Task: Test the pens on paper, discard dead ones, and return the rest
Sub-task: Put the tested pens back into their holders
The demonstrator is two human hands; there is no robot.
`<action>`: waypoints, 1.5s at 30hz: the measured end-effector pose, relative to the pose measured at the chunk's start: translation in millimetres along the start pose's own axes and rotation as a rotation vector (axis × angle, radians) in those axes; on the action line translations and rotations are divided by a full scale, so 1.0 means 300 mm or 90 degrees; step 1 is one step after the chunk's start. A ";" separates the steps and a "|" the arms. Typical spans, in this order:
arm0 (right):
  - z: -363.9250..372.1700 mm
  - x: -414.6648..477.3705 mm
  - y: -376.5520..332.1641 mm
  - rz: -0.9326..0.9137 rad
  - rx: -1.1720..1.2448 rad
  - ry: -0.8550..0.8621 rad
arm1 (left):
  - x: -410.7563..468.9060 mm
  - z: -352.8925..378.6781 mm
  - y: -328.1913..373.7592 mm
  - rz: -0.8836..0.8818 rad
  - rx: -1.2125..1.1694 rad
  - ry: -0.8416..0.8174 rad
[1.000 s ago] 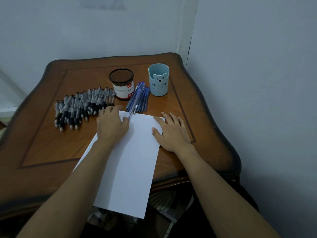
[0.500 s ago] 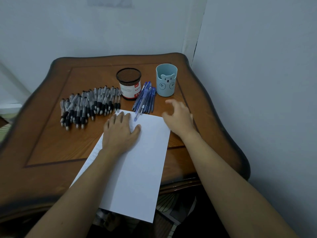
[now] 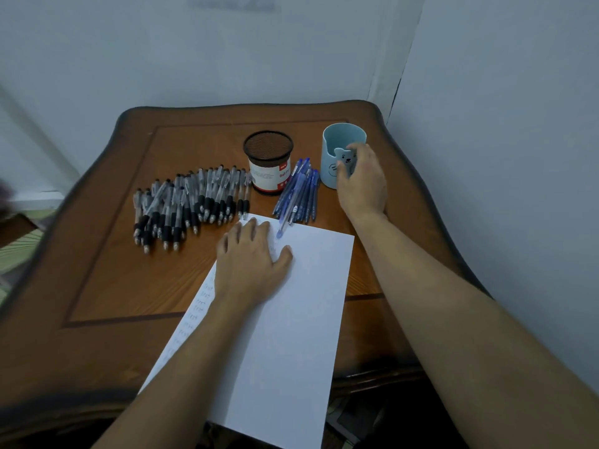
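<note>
left hand (image 3: 251, 254) lay flat, fingers straight, pressing white paper sheet (image 3: 291, 335) on brown wooden counter (image 3: 113, 270). right hand (image 3: 361, 183) curled round light blue bear-face cup (image 3: 337, 140). blue pens (image 3: 299, 196) lay between it and black mesh pen holder (image 3: 268, 163); black-grip clear pens (image 3: 188, 202) heaped left of holder.

Single head-worn view, looking forward and down — close over the table (image 3: 107, 286)

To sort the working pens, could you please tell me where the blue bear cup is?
In the head view, the blue bear cup stands far right on the table, just right of the blue pens and mesh pot, gripped by the right hand.
</note>
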State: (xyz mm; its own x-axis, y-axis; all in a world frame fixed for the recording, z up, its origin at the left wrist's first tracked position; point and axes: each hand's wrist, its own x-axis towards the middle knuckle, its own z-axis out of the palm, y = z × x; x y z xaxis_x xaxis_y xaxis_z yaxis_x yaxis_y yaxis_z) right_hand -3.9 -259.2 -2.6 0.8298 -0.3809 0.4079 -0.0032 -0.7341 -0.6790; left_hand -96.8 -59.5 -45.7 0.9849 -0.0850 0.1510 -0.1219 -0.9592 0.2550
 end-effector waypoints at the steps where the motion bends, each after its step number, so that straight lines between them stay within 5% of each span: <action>1: -0.003 0.001 -0.006 0.002 -0.001 0.018 | 0.000 0.000 -0.001 0.001 -0.002 0.001; 22: -0.267 -0.290 -0.011 -0.048 0.032 0.092 | -0.002 -0.013 0.011 -0.017 -0.012 -0.018; 36: -0.301 -0.468 0.075 -0.064 0.089 0.003 | -0.005 -0.034 0.025 -0.030 -0.052 -0.043; 41: -0.297 -0.440 0.106 0.015 0.194 -0.180 | 0.038 -0.071 -0.003 -0.067 -0.133 -0.117; 45: -0.284 -0.397 0.130 -0.001 0.208 -0.218 | 0.081 -0.090 -0.023 -0.070 -0.105 -0.191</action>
State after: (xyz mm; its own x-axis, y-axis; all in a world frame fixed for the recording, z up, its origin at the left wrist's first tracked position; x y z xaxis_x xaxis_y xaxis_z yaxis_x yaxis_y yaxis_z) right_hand -150.4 -290.2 -25.8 0.9661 -0.1329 0.2213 0.1278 -0.4988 -0.8572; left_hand -75.3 -47.6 -17.9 0.9826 -0.0824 -0.1662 -0.0075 -0.9128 0.4083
